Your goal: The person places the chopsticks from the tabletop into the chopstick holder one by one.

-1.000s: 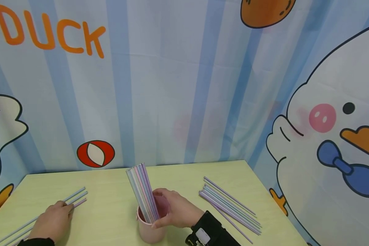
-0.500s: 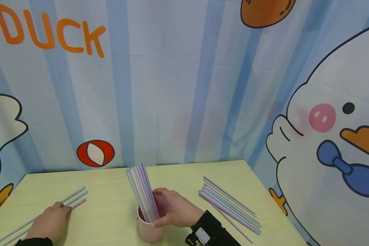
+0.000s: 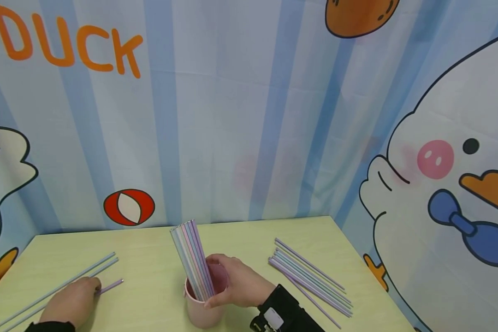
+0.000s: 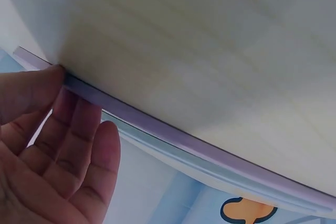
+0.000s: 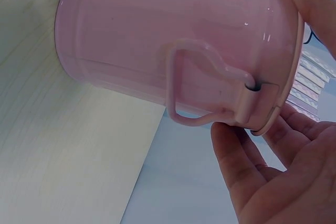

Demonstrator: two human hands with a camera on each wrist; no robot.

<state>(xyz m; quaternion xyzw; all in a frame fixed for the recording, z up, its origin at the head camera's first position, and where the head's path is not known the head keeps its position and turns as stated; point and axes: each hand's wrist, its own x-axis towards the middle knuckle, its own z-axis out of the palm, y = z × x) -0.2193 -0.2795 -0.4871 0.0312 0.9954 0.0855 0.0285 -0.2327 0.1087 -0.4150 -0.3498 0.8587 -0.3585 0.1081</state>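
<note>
My left hand (image 3: 68, 302) pinches a purple straw (image 3: 112, 286) between thumb and fingers at the table's left side, as the left wrist view shows. Two bluish straws (image 3: 101, 259) lie beside it, partly covered by the hand. At the centre, my right hand (image 3: 240, 282) grips the rim of a small pink metal bucket (image 3: 203, 317), thumb at the near side and fingers at the back. Its wire handle (image 5: 172, 82) shows in the right wrist view. A bundle of pastel straws (image 3: 192, 263) leans to the left inside the bucket; their lower ends are hidden.
Several more straws (image 3: 311, 282) lie in a loose row on the right of the pale yellow table (image 3: 149, 258). A striped blue curtain (image 3: 228, 115) with duck pictures hangs behind the table's back edge.
The purple straw's tip has shifted right, away from the two bluish straws, with my left hand moving slightly right and down. My right hand and the bucket have stayed put.
</note>
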